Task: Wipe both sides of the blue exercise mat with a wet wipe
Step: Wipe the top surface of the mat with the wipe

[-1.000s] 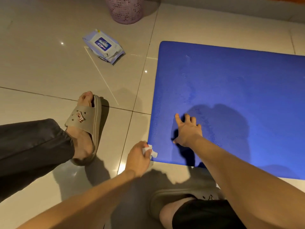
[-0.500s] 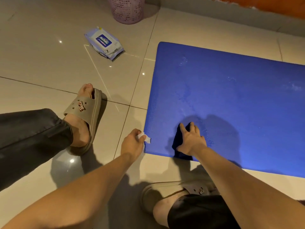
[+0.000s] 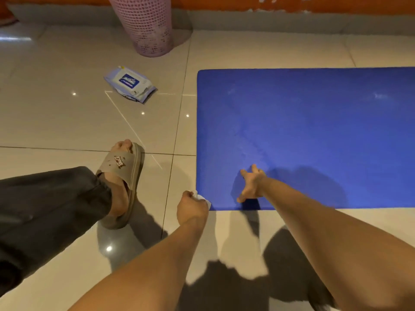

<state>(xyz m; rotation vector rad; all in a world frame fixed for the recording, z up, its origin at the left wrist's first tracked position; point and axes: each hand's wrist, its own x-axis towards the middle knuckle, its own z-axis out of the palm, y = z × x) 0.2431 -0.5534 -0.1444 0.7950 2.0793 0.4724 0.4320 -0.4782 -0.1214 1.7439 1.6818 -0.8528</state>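
Blue exercise mat runs lengthwise rightward from left hand (pinching wet wipe at near-left corner); right hand spread upon it.

Warm, fairly dim indoor light falls from above and behind the person. The glossy floor throws back small pinpoint glints and one larger bright spot near the sandal. Dark, soft-edged shadows of the arms and body spread forward over the near tiles. Another shadow pools on the blue mat around the right hand. The mat looks saturated, with faint pale streaks of sheen. The wet wipe in the left hand is a small pale blur. The wide lens bows the wall line and stretches the forearms, which smear at the bottom edge.
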